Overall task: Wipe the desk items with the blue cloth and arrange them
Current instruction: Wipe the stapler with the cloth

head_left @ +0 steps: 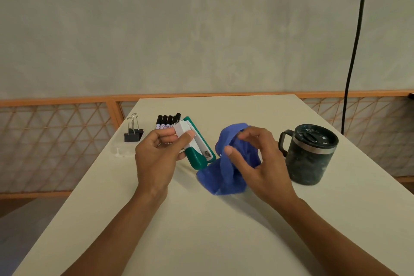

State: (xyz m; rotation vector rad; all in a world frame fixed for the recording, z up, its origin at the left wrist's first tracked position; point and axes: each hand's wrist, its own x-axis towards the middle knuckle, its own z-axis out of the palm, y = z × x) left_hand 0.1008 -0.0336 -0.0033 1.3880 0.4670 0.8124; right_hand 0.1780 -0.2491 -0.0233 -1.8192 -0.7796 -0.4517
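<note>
1. The left hand [156, 154] grips a green and white stapler [198, 157]. The thumb lies across its white top arm and the fingers curl behind it.
2. The stapler is tilted, with its rounded green end nearest the person and low over the bench [201, 231]. Whether that end touches the surface cannot be told. At the far end the white arm stands a little apart from the green base.
3. The right hand [257, 163] holds the blue cloth [224, 179]. The thumb presses on a fold and the curled fingers hook into the bunched top.
4. The cloth hangs from that hand just right of the stapler, and its lower part rests crumpled on the bench.
5. 5 markers [168, 121] with black caps lie side by side behind the left hand. Their white barrels carry print that is too small and blurred to read.
6. Black binder clips [133, 134] with silver wire handles stand near the left edge of the bench, left of the markers.
7. A dark lidded mug [311, 159] with a steel band stands to the right of the right hand, handle facing left. No lettering on it can be made out.
8. A black cable [356, 40] hangs down the grey wall behind the mug.
</note>
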